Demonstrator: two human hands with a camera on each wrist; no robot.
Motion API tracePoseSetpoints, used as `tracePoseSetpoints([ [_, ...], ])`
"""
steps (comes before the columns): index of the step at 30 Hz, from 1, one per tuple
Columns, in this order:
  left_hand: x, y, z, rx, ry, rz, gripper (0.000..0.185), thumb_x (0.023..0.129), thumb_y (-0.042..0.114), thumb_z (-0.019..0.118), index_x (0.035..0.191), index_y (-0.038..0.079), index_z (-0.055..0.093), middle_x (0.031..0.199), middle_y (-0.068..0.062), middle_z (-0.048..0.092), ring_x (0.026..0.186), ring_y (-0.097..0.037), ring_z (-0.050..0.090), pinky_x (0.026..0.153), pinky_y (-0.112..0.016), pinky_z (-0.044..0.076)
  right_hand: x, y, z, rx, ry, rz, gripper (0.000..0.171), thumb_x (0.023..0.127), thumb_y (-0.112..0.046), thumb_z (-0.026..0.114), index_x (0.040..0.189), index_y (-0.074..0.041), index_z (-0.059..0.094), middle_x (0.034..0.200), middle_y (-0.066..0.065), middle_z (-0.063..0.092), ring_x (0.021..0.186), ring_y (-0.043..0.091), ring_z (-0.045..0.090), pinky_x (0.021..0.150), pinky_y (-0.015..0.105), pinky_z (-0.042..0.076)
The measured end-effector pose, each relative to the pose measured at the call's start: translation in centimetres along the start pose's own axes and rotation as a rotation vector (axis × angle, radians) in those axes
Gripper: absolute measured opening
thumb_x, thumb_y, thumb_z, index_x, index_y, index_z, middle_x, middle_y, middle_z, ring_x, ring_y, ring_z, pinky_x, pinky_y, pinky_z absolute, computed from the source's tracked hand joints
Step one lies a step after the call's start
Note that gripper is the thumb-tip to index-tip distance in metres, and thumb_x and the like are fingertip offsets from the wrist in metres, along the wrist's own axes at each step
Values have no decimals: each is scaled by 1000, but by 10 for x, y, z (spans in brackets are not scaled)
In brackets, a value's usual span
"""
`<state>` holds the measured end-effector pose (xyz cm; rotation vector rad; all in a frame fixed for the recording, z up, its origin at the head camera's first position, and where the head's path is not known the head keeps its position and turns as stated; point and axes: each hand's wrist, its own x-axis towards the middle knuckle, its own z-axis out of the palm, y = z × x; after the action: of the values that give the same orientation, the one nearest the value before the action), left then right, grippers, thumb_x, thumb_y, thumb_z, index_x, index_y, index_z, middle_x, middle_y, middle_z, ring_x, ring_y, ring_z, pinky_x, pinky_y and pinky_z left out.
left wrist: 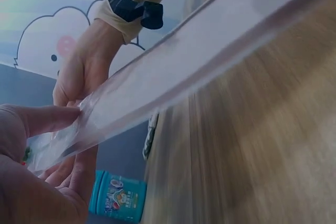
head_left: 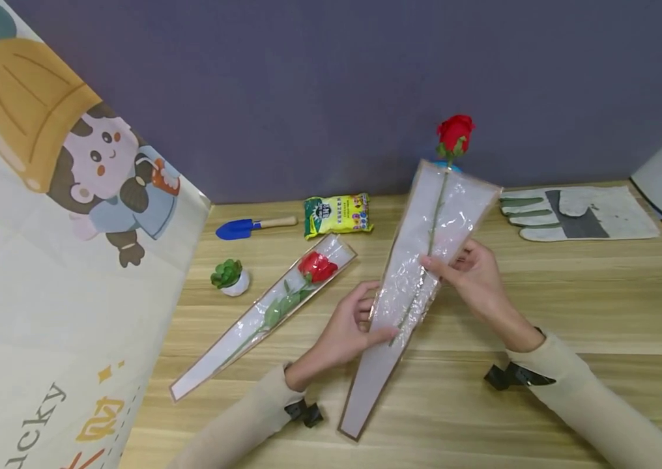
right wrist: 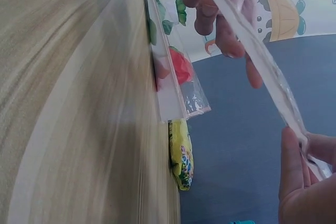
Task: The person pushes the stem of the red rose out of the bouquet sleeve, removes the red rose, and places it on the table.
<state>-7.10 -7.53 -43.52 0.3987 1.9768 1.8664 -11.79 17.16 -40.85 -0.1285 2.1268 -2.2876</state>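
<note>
Both hands hold a long clear and white cone sleeve (head_left: 419, 260) tilted above the wooden table (head_left: 571, 299). A red rose (head_left: 455, 133) pokes out of the sleeve's wide top, and its stem runs down inside. My left hand (head_left: 374, 319) grips the sleeve's left edge near the middle, thumb on the front. My right hand (head_left: 442, 264) pinches the film on the right side. In the left wrist view my left hand's fingers (left wrist: 37, 121) press the sleeve (left wrist: 184, 66), with the right hand (left wrist: 89, 66) behind it. The right wrist view shows the sleeve (right wrist: 252, 40) edge-on.
A second wrapped rose (head_left: 284, 296) lies on the table to the left. Behind it are a small potted succulent (head_left: 228, 277), a blue trowel (head_left: 249, 227) and a yellow-green packet (head_left: 337, 213). Work gloves (head_left: 577, 213) lie at the back right. A cartoon-printed sheet (head_left: 43, 228) slopes along the left.
</note>
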Motion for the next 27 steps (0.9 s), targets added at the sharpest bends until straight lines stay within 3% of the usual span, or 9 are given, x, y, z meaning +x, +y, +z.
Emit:
tracePoseSetpoints([
  [5, 1, 2, 2, 0, -11, 3, 79, 83, -6, 79, 152, 9, 43, 124, -30, 71, 97, -23, 76, 79, -32, 66, -1, 0, 0, -5, -4, 8, 23, 91, -2, 77, 108, -12, 65, 89, -11, 79, 78, 2, 74, 65, 17, 60],
  [12, -1, 2, 5, 44, -4, 9, 78, 82, -7, 79, 150, 11, 45, 129, -24, 71, 92, -12, 72, 78, -30, 66, -2, 2, 1, -46, -23, 50, 26, 91, -4, 78, 110, -13, 64, 92, -12, 79, 81, 3, 75, 68, 19, 62],
  [17, -3, 2, 4, 68, -20, 13, 80, 82, -6, 79, 151, 12, 44, 129, -26, 70, 93, -14, 73, 77, -31, 66, -3, 3, 1, -60, -39, 57, 30, 91, -4, 78, 115, -15, 64, 94, -14, 79, 83, 4, 76, 71, 20, 63],
  [22, -3, 1, 5, 93, -29, 8, 80, 82, -5, 80, 151, 13, 44, 132, -24, 69, 95, -17, 74, 77, -30, 66, -2, 3, 1, -39, -50, 62, 35, 92, -4, 77, 121, -18, 63, 98, -15, 79, 84, 4, 76, 73, 21, 63],
  [27, -4, 0, 6, 103, -34, 14, 80, 82, -5, 80, 151, 15, 45, 136, -20, 68, 102, -15, 72, 81, -29, 65, -1, 4, 0, 19, -37, 49, 28, 95, -4, 73, 119, -17, 64, 97, -13, 79, 80, 3, 75, 69, 20, 62],
])
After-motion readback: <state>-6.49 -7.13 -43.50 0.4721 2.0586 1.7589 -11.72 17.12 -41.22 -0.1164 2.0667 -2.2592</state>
